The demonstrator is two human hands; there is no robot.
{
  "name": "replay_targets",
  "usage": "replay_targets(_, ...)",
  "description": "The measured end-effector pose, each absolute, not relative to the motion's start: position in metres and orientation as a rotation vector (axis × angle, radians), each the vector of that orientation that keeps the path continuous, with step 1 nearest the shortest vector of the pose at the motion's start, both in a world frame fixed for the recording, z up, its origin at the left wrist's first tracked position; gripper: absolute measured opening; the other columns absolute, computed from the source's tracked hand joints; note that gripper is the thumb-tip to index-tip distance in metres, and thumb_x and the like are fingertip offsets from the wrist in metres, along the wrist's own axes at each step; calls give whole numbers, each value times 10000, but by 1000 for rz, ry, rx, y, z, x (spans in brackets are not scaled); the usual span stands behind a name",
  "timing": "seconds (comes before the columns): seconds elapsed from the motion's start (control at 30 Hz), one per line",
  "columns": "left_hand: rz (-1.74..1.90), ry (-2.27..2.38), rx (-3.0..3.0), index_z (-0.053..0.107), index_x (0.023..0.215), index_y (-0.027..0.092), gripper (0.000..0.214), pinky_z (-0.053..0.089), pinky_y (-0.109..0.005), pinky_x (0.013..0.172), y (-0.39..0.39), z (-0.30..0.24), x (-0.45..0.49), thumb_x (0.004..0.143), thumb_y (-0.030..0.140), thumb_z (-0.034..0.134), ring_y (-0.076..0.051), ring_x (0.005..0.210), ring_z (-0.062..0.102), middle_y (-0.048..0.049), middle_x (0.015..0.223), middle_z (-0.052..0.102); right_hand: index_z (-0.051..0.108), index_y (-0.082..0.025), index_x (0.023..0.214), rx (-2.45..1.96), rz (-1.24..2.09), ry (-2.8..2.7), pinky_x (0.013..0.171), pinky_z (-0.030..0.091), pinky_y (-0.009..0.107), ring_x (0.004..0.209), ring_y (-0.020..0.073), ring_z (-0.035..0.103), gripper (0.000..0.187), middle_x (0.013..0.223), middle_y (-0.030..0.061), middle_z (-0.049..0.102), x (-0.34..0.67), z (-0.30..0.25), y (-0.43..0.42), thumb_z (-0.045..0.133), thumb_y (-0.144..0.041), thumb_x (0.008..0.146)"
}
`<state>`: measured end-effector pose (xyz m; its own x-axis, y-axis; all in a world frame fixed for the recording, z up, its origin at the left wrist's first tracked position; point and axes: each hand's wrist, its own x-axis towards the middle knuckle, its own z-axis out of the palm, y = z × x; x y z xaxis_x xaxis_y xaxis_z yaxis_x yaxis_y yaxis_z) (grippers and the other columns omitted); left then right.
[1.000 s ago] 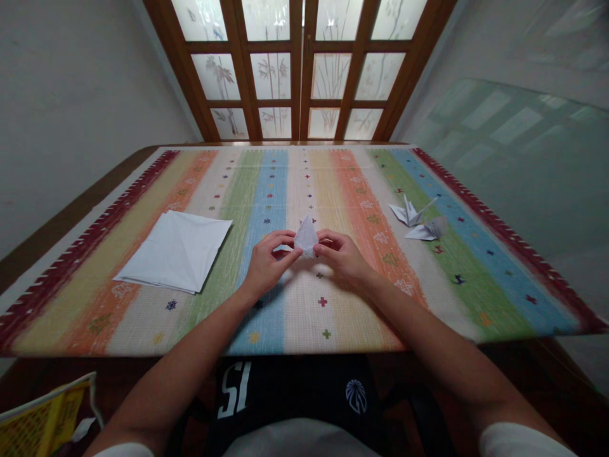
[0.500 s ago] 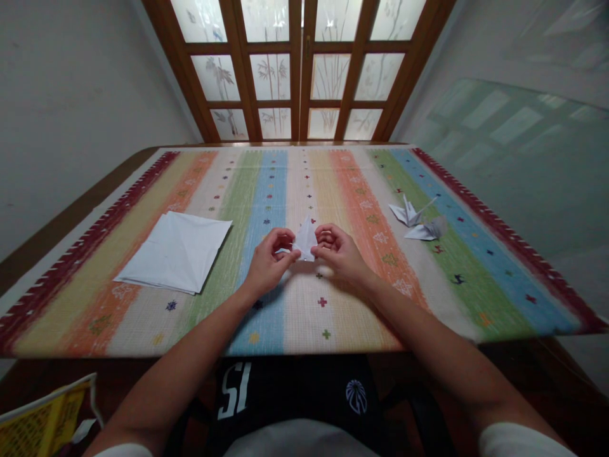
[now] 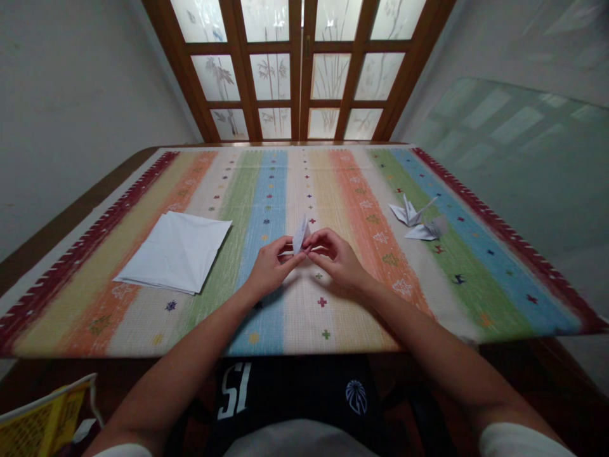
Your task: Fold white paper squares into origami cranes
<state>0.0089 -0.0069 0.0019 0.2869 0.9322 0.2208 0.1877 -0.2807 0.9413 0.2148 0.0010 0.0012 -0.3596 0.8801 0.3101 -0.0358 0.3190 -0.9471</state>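
Between my left hand (image 3: 271, 267) and my right hand (image 3: 337, 259) stands a small folded piece of white origami paper (image 3: 300, 236), narrow and pointed, tilting slightly to the upper right. Both hands pinch its lower end at the fingertips, and their fingers hide that end. To the left lies a stack of white square paper (image 3: 175, 252) with crease lines on top. Two folded white paper cranes (image 3: 409, 214) (image 3: 425, 230) rest to the right, beyond the reach of my fingers.
A striped, multicoloured woven tablecloth (image 3: 304, 178) covers the table, with dark red borders. Frosted glass doors (image 3: 299, 70) in a wooden frame stand beyond the far edge. A yellow printed package (image 3: 42, 419) sits low at the left, beside my lap.
The folded paper has been pressed narrower and now leans slightly, its point lower than before. My hands have drawn closer together around it.
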Motion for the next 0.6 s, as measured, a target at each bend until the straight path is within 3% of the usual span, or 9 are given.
replay_targets(0.17, 1106, 1009, 1601, 669, 1207, 201, 297, 652, -385, 925, -2, -6, 7, 957, 348, 731, -216, 991, 793, -96, 1103, 805, 583, -275, 1119, -775, 1190, -1634, 827, 607, 352, 940, 200, 701, 315, 1060, 46, 700, 215, 0, 0, 787, -434, 939)
replay_targets(0.33, 1086, 971, 1486, 651, 1201, 191, 298, 662, -324, 783, -2, -7, 8, 927, 286, 718, -179, 827, 778, -70, 1003, 800, 659, -300, 1233, -909, 999, -1533, 657, 575, 302, 822, 185, 651, 312, 1008, 33, 661, 221, 3, 5, 745, -410, 954)
replay_targets(0.47, 1017, 944, 1485, 667, 1182, 192, 285, 646, -301, 736, -6, -2, 9, 907, 252, 712, -172, 801, 765, -66, 980, 798, 748, -290, 1144, -875, 926, -1610, 688, 604, 311, 841, 178, 668, 262, 1099, 52, 689, 223, 8, 3, 805, -422, 925)
replay_targets(0.6, 992, 953, 1510, 681, 1148, 194, 257, 645, -301, 711, -7, 0, 10, 895, 236, 687, -162, 758, 746, -60, 978, 786, 777, -281, 1046, -870, 897, -1637, 681, 620, 318, 803, 171, 685, 234, 1056, 46, 715, 222, 10, 1, 842, -461, 912)
